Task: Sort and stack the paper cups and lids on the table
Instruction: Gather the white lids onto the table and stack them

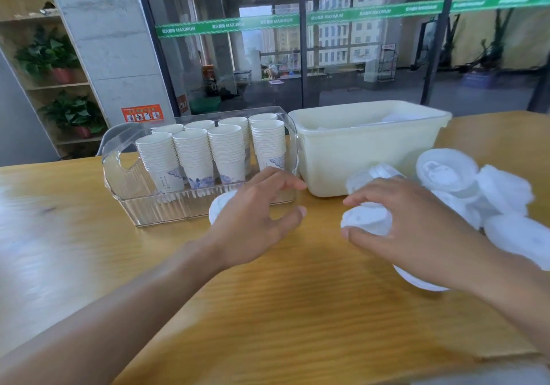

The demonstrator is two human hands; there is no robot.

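Nearest, a white lid (366,217) is pinched between thumb and fingertips of the right hand (416,224), apparently lifted from the loose lid pile (488,194) at the table's (268,310) right edge. The left hand (253,221) is spread, fingers relaxed, holding nothing, over another lid (218,209). Farther back, cup stacks (214,149) are already sorted in the clear bin (125,182); the cream tub (357,152) beside it seems meant for lids

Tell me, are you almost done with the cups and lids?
Cups look done, stacked in the clear bin. The right hand grips one lid. The left hand hovers open. A pile of lids still lies loose beside the cream tub.
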